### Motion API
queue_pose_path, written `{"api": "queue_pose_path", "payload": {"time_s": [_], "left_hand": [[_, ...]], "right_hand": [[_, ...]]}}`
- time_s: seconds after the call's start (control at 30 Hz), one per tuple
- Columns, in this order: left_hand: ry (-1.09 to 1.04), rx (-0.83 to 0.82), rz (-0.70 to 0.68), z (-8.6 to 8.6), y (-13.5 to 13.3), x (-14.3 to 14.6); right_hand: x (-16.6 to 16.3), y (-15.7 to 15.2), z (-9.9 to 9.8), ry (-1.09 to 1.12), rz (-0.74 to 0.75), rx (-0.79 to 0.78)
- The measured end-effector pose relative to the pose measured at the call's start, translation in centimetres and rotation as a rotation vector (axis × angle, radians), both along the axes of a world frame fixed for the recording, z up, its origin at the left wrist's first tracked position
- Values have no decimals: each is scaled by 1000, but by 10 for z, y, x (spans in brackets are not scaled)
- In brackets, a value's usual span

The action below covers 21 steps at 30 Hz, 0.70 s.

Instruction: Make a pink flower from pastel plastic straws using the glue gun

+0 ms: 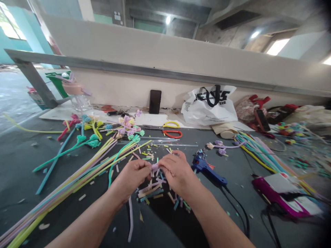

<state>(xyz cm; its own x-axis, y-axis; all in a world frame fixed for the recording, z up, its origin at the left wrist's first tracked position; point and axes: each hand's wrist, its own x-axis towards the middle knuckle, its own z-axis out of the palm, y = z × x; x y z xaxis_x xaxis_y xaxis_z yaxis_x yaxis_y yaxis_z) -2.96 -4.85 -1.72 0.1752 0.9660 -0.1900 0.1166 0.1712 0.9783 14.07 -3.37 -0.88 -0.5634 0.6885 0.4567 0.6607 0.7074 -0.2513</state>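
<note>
Pinches a lilac piece between the fingers of left hand and right hand, just above cut scraps on the desk. Best to grip near the tips, press evenly, and keep clear of the blue glue gun beside the right hand.

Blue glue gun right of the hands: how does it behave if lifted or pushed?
The blue glue gun looks like rigid plastic, probably light. It lies on its side, so it should slide rather than roll. Its black cord trails off, so it would likely drag.
</note>
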Motion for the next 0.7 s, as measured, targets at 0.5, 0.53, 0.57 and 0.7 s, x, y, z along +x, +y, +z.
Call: {"api": "queue_pose_path", "payload": {"time_s": [0.5, 0.53, 0.57, 0.7], "left_hand": [[215, 113, -24, 2, -2, 1], [219, 121, -31, 2, -2, 0], [222, 129, -38, 1, -2, 0], [248, 150, -55, 1, -1, 0]], "right_hand": [[1, 3, -2, -33, -18, -3], [1, 2, -2, -30, -23, -8], [1, 2, -1, -29, -26, -12], [1, 2, -1, -40, -22, -12]]}}
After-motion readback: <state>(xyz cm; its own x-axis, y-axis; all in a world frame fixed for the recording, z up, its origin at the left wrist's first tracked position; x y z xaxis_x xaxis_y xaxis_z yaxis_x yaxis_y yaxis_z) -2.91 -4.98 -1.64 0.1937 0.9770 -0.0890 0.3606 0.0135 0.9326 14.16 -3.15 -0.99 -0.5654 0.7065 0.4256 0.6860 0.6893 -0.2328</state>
